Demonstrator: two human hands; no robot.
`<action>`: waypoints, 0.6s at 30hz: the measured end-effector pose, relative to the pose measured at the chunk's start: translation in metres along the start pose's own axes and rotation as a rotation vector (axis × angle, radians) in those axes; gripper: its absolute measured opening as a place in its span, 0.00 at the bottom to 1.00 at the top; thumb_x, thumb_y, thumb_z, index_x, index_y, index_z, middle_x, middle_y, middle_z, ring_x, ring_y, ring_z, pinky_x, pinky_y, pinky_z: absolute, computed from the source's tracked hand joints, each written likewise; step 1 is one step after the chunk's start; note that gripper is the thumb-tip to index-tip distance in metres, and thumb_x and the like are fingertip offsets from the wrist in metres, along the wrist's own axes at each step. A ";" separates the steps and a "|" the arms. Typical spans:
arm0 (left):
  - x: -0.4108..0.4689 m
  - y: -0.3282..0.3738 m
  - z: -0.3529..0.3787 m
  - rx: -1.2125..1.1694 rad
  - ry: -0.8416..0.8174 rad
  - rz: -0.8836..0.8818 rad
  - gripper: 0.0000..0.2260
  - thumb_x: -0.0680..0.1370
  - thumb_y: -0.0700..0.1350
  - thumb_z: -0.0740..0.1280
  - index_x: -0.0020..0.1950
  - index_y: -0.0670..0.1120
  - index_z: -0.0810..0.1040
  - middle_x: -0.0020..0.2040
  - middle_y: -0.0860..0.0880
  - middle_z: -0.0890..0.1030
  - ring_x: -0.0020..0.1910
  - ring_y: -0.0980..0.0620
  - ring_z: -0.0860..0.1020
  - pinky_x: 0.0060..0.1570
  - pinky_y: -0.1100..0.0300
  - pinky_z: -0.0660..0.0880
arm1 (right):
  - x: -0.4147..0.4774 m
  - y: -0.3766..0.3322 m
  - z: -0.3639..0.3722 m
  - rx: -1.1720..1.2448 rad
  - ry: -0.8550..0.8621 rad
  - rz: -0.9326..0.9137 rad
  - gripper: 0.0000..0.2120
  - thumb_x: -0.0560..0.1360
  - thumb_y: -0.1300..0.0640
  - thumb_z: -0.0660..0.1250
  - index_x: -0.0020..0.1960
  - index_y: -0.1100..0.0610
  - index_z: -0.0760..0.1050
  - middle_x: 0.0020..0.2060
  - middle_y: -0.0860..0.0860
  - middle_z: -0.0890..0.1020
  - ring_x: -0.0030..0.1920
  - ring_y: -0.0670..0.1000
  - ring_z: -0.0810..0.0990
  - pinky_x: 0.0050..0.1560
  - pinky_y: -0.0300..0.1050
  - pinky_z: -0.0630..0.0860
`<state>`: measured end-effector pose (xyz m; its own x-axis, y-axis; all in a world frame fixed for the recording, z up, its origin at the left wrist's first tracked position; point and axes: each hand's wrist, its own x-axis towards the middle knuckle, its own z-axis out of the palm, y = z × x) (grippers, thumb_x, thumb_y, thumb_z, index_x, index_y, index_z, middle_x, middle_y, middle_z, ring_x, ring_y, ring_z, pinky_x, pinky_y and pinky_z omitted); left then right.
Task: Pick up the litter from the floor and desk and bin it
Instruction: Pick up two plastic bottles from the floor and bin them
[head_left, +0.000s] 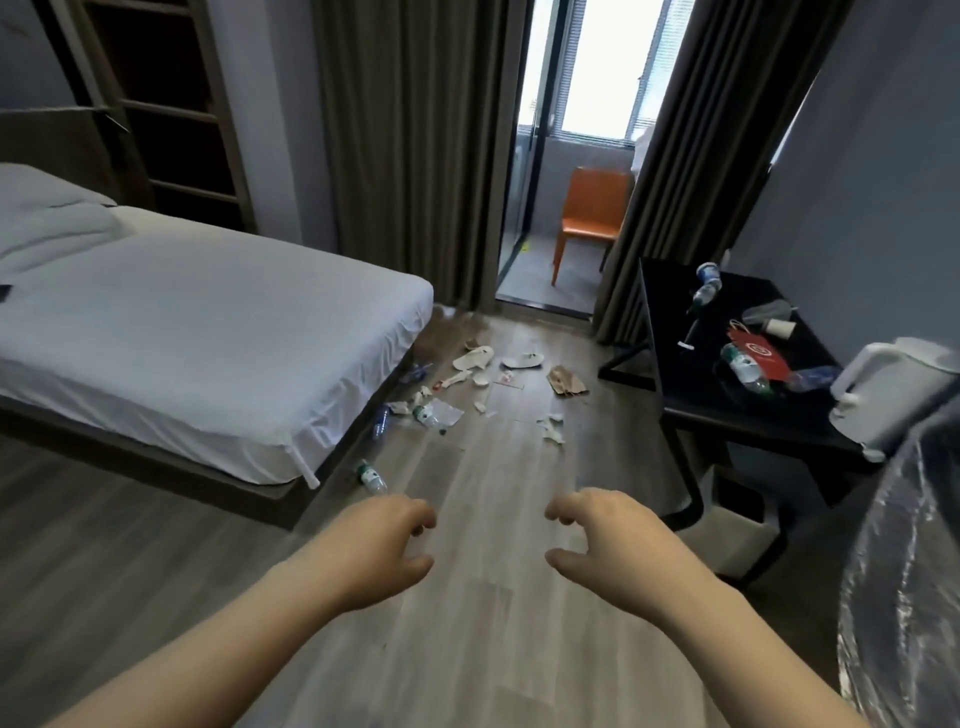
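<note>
Litter lies scattered on the wooden floor ahead: a plastic bottle (372, 476) near the bed corner, another bottle (427, 415) on a clear wrapper, white slippers (472, 358), a brown paper bag (567, 381) and crumpled tissues (551, 430). On the black desk (691, 395) at the right lie bottles (746, 367), a red paper bag (763, 353), a paper cup (781, 327) and a blue-lidded cup (708, 272). My left hand (382, 545) and my right hand (605, 543) hover side by side over the bare floor, fingers loosely curled, holding nothing.
A bed (197, 332) with a white sheet fills the left. A white kettle (893, 389) stands on the desk's near end. A bin lined with clear plastic (909, 571) is at the right edge. An orange chair (592, 218) stands beyond the curtains.
</note>
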<state>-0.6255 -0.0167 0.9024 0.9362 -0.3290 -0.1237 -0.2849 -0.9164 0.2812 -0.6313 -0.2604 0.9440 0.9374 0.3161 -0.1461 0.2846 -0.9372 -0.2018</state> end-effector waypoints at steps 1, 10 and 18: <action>0.014 -0.006 -0.002 0.000 -0.003 0.000 0.18 0.75 0.53 0.64 0.64 0.52 0.73 0.59 0.55 0.77 0.57 0.56 0.76 0.55 0.62 0.72 | 0.015 0.005 -0.001 0.008 -0.001 0.011 0.21 0.76 0.47 0.64 0.68 0.47 0.70 0.61 0.45 0.76 0.62 0.47 0.73 0.59 0.42 0.71; 0.164 -0.055 -0.018 -0.012 -0.007 -0.039 0.17 0.76 0.54 0.64 0.63 0.53 0.73 0.58 0.55 0.77 0.55 0.57 0.76 0.54 0.62 0.73 | 0.177 0.065 -0.009 0.031 -0.011 -0.006 0.21 0.75 0.47 0.65 0.68 0.48 0.71 0.61 0.45 0.77 0.62 0.47 0.74 0.60 0.43 0.71; 0.308 -0.078 -0.042 -0.012 0.008 -0.083 0.16 0.75 0.54 0.64 0.62 0.53 0.74 0.57 0.55 0.77 0.55 0.57 0.75 0.54 0.64 0.71 | 0.322 0.124 -0.042 0.010 -0.014 -0.070 0.20 0.75 0.48 0.64 0.67 0.48 0.72 0.61 0.45 0.77 0.62 0.47 0.74 0.58 0.42 0.71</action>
<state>-0.3064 -0.0372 0.8821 0.9583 -0.2496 -0.1392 -0.2034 -0.9378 0.2813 -0.2858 -0.2806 0.9122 0.9123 0.3831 -0.1448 0.3474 -0.9111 -0.2217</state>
